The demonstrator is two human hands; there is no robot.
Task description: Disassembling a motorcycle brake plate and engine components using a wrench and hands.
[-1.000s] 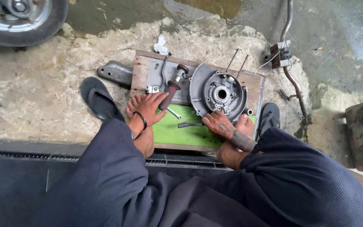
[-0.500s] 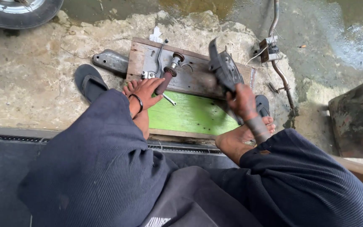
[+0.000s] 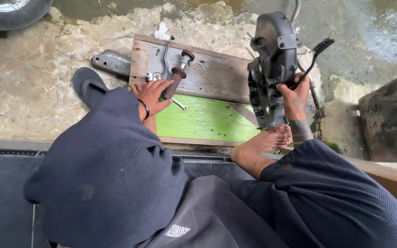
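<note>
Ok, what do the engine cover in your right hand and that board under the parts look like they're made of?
Engine cover: looks like cast metal, dull dark grey, with moulded ribs and bolt lugs; probably aluminium, though grime hides it. Board: wood, with visible grain and weathered grey planks; the near part is painted green and worn.

Our left hand [image 3: 152, 93] reaches forward and low from a dark sleeve, palm down, fingers curled closed in a grip, a thin dark band around the wrist. Our right hand [image 3: 294, 95] is raised higher and farther out to the right, fingers wrapped tight, the back of the hand and a marked wrist turned toward us. Both forearms extend away from the body, well apart.
</note>
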